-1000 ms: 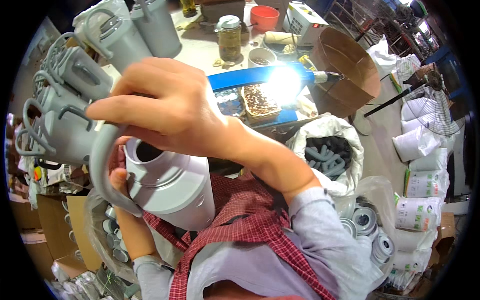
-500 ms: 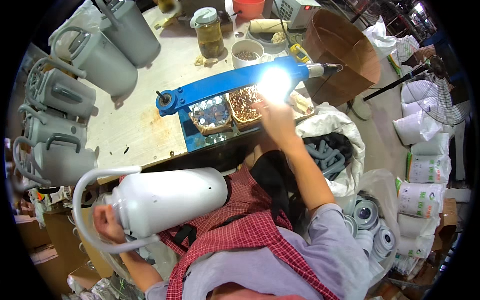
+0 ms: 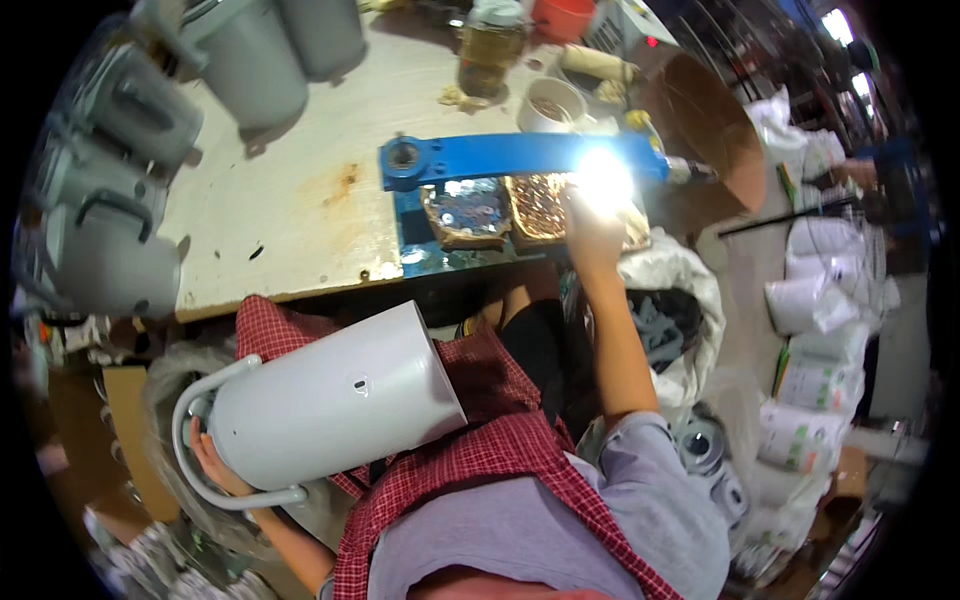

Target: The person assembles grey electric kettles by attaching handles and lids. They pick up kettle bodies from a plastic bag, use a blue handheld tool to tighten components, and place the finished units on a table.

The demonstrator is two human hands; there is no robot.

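Note:
A grey jug body [image 3: 330, 400] with a big looped handle [image 3: 187, 425] lies tilted across my lap, over a red checked apron. My left hand [image 3: 215, 460] grips its neck end inside the loop, fingers partly hidden by the jug. A small slotted oval spot [image 3: 360, 385] shows on its upper side. My right hand [image 3: 596, 235] reaches to the box of small copper-coloured rivets [image 3: 538, 208] under the blue machine arm [image 3: 500, 160]. Bright glare and blur hide its fingertips. Beside the rivets sits a box of small silvery discs [image 3: 468, 215].
Several grey jugs [image 3: 245, 70] stand on the table's left side. Behind the blue arm are a white cup [image 3: 552, 105] and a lidded jar [image 3: 490, 50]. A white sack [image 3: 690, 300] of grey parts hangs right of my arm; a brown bin [image 3: 700, 140] stands beyond.
The jug has turned in my left hand, bringing the slotted oval spot into view, and its handle end sits lower. My right hand stays at the rivet box. The whole view has shifted.

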